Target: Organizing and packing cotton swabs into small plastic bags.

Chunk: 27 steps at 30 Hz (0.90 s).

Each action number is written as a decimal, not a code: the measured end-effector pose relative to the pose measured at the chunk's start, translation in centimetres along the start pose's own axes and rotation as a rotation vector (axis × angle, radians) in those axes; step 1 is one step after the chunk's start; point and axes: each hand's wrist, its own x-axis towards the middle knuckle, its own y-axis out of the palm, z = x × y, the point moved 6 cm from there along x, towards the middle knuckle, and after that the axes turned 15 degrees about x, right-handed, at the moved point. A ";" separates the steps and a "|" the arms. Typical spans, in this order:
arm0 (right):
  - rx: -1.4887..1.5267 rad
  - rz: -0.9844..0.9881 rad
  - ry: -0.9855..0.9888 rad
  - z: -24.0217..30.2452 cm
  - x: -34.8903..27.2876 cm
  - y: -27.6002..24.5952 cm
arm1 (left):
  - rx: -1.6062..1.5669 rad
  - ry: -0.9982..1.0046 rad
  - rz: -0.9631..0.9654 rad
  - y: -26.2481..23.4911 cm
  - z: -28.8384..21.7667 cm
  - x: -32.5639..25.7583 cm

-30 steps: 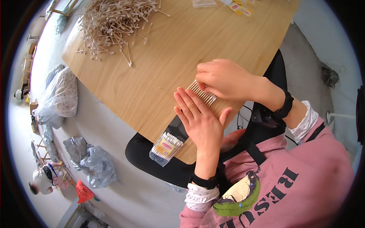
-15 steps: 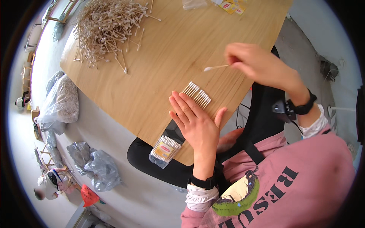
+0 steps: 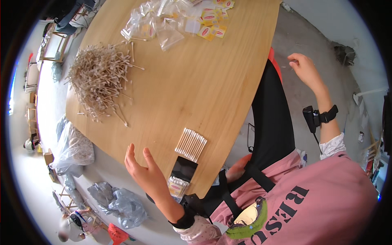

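Observation:
A neat row of cotton swabs (image 3: 191, 144) lies side by side on the wooden table near its front end. Just below it is a black flat rectangle (image 3: 184, 168), and below that a clear packet of cotton swabs (image 3: 178, 186) with a yellow label. My left hand (image 3: 145, 173) hovers left of these, open, fingers apart and holding nothing. Past the table's right edge, above the floor, my right hand (image 3: 305, 70) is raised with loosely bent, parted fingers; no swab shows in it. A big loose heap of cotton swabs (image 3: 98, 77) covers the table's left side.
Clear plastic bags (image 3: 169, 34) and several yellow cards (image 3: 210, 18) lie at the table's far end. Filled plastic sacks (image 3: 75, 149) and grey bags (image 3: 126, 206) stand on the floor at left. A black seat (image 3: 273, 118) is beside the table's right edge.
The view has shifted. My left hand has lifted off the swab row and moved left. My right hand has swung right past the table edge, and the swab it held no longer shows.

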 end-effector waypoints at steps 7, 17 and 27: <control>0.459 -0.179 -0.392 9.7 -3.5 4.2 | -0.006 -0.118 0.104 2.6 3.7 5.9; 0.868 0.215 -0.536 19.4 -8.1 17.7 | -0.041 -0.281 0.027 6.2 2.1 9.6; 0.702 0.251 -0.545 18.4 -8.3 20.1 | -0.127 -0.075 0.304 4.5 -1.7 -0.1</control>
